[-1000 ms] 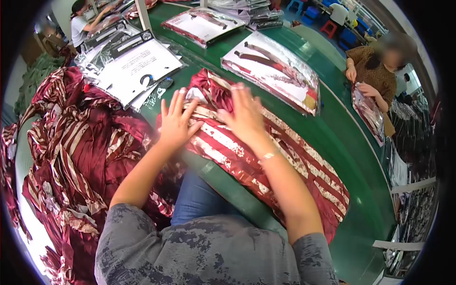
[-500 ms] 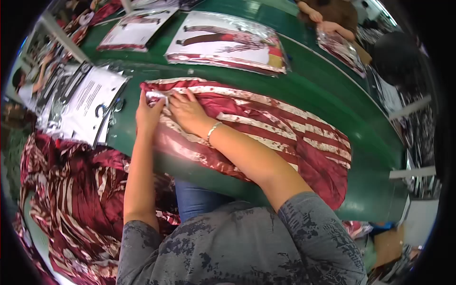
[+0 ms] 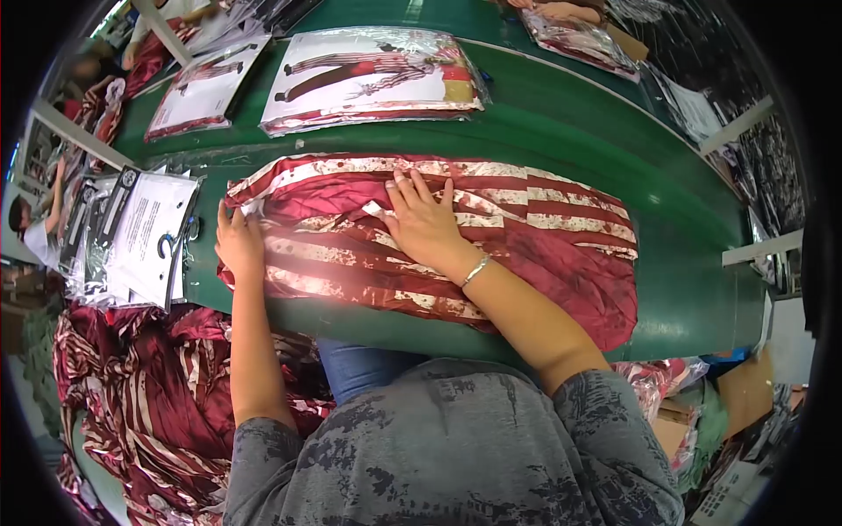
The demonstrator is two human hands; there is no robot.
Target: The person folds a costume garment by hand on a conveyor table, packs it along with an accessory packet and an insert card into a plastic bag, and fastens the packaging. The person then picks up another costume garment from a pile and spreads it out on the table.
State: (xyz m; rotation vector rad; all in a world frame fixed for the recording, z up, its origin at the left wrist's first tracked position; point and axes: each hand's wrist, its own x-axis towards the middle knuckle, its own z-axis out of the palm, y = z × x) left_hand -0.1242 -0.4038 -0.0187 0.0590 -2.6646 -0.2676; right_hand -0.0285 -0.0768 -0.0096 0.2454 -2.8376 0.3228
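Observation:
A garment with dark red and cream stripes and red speckles lies on the green table, folded into a long shape. My right hand rests flat on its middle with fingers spread, wearing a silver bracelet at the wrist. A small white tag shows beside that thumb. At the garment's left end, my left hand lies on the edge with its fingers stretched toward the corner. Plain dark red cloth shows at the garment's right end.
Bagged costumes with picture inserts lie beyond the garment on the green table. Printed plastic bags with hooks are stacked at left. More striped garments are heaped below left. Another person's hands touch a bagged item across the table.
My right hand has slid right from the garment's left end to its middle, flattening it. My left hand has moved slightly left and down. The view has shifted.

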